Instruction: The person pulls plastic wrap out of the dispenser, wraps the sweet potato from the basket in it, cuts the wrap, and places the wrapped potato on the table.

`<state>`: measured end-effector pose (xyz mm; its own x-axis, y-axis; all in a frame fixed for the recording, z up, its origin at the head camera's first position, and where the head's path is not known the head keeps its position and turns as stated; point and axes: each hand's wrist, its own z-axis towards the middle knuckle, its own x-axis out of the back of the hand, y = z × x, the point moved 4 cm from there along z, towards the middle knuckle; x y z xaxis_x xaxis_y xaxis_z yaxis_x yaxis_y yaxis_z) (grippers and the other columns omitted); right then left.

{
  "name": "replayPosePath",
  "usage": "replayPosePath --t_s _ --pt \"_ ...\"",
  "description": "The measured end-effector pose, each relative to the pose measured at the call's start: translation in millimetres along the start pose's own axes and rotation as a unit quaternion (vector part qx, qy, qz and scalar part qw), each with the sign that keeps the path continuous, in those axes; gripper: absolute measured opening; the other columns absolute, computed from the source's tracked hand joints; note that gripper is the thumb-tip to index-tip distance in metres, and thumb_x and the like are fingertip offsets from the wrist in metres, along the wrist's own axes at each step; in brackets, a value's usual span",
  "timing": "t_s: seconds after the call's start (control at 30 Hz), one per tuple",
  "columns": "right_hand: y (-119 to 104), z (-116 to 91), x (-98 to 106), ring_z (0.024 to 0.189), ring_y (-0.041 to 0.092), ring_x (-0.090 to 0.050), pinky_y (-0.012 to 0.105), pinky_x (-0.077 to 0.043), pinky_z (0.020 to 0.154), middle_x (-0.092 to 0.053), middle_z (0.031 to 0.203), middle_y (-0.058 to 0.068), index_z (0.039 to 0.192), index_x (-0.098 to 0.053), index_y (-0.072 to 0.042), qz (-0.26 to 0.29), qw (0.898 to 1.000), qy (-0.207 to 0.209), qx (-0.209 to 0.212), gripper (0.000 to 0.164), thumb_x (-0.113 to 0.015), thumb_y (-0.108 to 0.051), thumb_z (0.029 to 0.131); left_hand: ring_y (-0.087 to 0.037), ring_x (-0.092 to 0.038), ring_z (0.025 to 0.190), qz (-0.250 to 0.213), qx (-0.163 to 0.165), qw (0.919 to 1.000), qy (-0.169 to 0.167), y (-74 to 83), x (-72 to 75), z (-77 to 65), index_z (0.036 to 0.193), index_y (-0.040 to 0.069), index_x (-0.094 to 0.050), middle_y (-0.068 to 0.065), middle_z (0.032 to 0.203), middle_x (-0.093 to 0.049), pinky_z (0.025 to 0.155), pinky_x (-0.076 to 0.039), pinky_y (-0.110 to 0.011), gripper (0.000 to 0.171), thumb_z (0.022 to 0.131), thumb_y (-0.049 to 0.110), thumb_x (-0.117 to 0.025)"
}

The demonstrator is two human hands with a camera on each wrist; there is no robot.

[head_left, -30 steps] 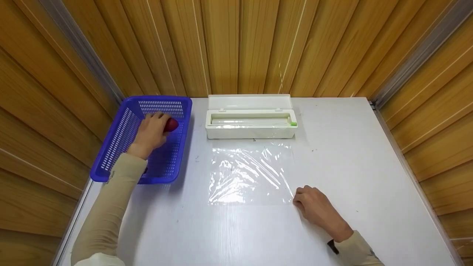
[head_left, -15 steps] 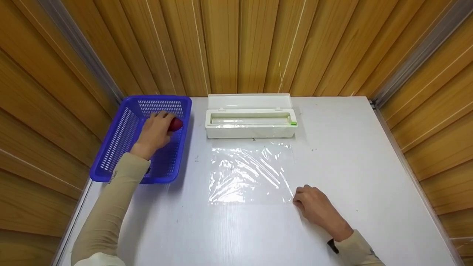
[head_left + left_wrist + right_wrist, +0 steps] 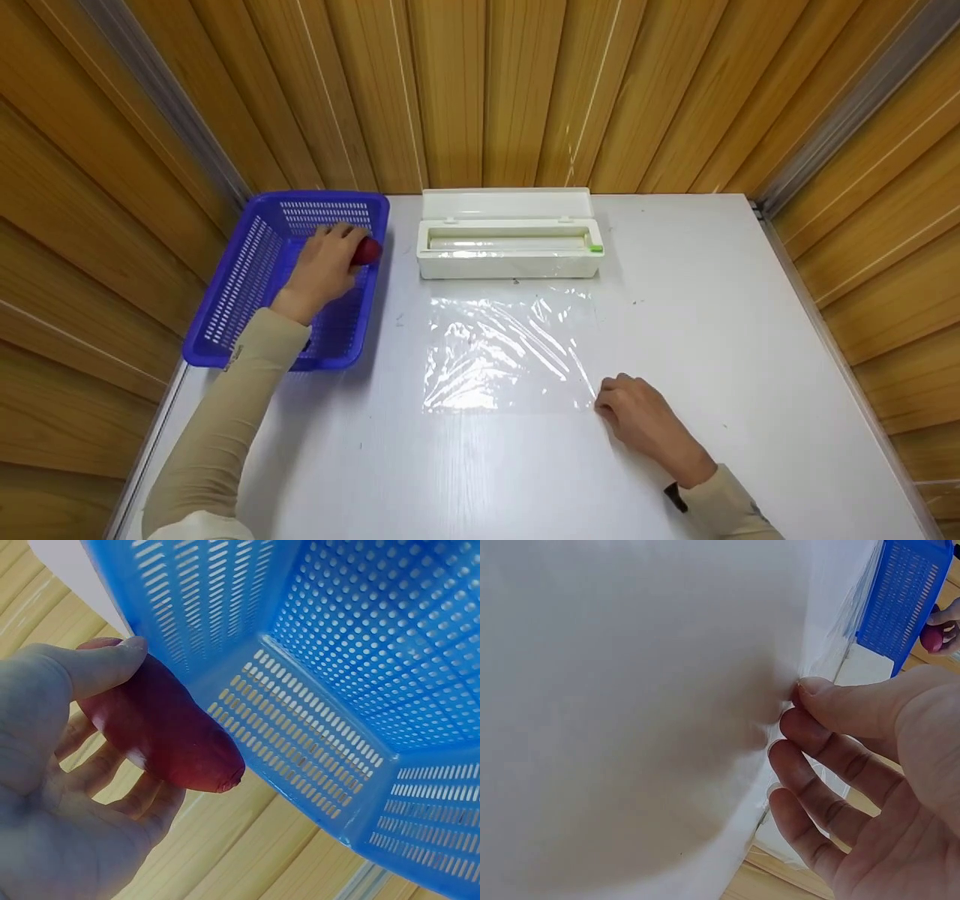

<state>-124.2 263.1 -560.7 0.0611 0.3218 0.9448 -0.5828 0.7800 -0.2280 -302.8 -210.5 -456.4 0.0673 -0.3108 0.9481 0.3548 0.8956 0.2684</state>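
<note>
My left hand (image 3: pixel 321 268) holds a dark red sweet potato (image 3: pixel 165 727), thumb on one side and fingers curled on the other. In the head view it is over the right side of a blue plastic basket (image 3: pixel 196 356), with the sweet potato (image 3: pixel 367 252) overlapping the right rim. A sheet of clear cling film (image 3: pixel 502 352) lies flat on the table, glossy and wrinkled. At its near right corner, my right hand (image 3: pixel 637 416) pinches the film's edge between thumb and index finger; the other fingers are loosely bent in the right wrist view.
Behind the film stands a white cling film dispenser (image 3: pixel 510 266), lid (image 3: pixel 506 202) tipped back, with the roll (image 3: pixel 510 244) inside and a green slider (image 3: pixel 596 249) at its right end. Wood-panelled walls (image 3: pixel 517 90) close off the white table (image 3: pixel 720 322) at the back and sides.
The left hand has moved a little to the right with the sweet potato, from inside the basket toward its right rim. The right hand has stayed at the film's corner.
</note>
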Motion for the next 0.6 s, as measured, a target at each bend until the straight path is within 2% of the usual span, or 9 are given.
replayPosePath --t_s 0.3,0.6 --pt "1.1 1.3 -2.1 0.073 0.016 -0.062 0.028 -0.049 0.065 -0.073 0.083 -0.001 0.083 -0.082 -0.008 -0.004 1.000 -0.014 -0.016 0.012 -0.086 0.003 0.083 -0.051 -0.055 0.128 0.010 0.006 0.9998 -0.019 11.1 2.1 1.1 0.146 0.002 -0.059 -0.027 0.145 -0.060 0.111 -0.047 -0.067 0.058 0.092 0.002 -0.079" --pt "0.5 1.3 -1.5 0.074 0.018 -0.063 0.029 -0.050 0.066 -0.074 0.084 0.000 0.083 -0.082 -0.007 0.003 1.000 -0.020 -0.017 0.011 -0.085 0.004 0.083 -0.048 -0.054 0.130 0.013 0.006 0.9997 -0.020 22.5 1.5 1.4 0.147 0.006 -0.060 -0.024 0.145 -0.061 0.112 -0.047 -0.065 0.059 0.092 0.008 -0.082"
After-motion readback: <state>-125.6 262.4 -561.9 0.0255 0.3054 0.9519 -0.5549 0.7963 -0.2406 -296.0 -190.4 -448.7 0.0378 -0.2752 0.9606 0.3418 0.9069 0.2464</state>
